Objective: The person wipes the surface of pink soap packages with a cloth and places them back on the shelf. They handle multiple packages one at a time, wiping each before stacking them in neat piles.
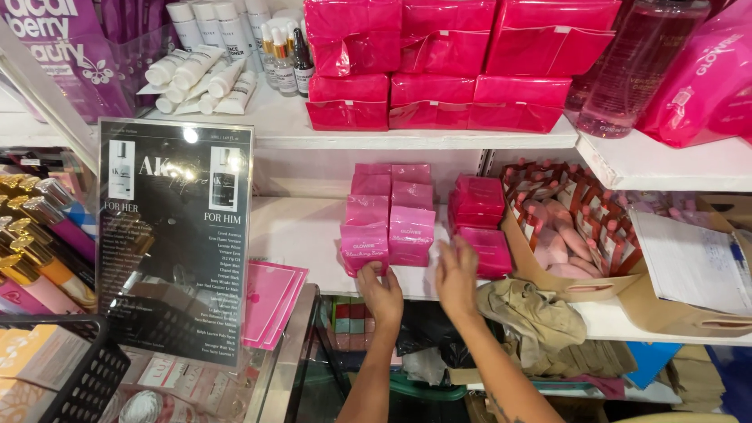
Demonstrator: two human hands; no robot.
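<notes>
**shelfwatcher:** What's the setup there?

**me:** White laminate shop shelves (313, 227), smooth and a bit glossy, packed with cosmetics. Top shelf has shiny hot-pink foil pouches (439, 86) in flat stacks, plus matte white squeeze tubes (204, 78) lying in a pile. A black acrylic sign stand (174, 243) sits at the left, with a black plastic mesh basket (70, 368) below it.

**shelfwatcher:** And your hands?

**me:** Both are on the middle shelf. My left hand (381, 294) has its fingers curled against the bottom of the front pink soap box (364, 243), a small rectangular carton in glossy wrap, standing upright at the shelf's front edge. My right hand (457, 274) is spread flat, fingers apart, between the next pink box (411, 231) and a darker pink wrapped pack (487, 249), holding nothing. A crumpled khaki cloth (533, 313) lies just beside my right wrist, and a cardboard tray of peach sponges (560, 235) sits further right.
</notes>
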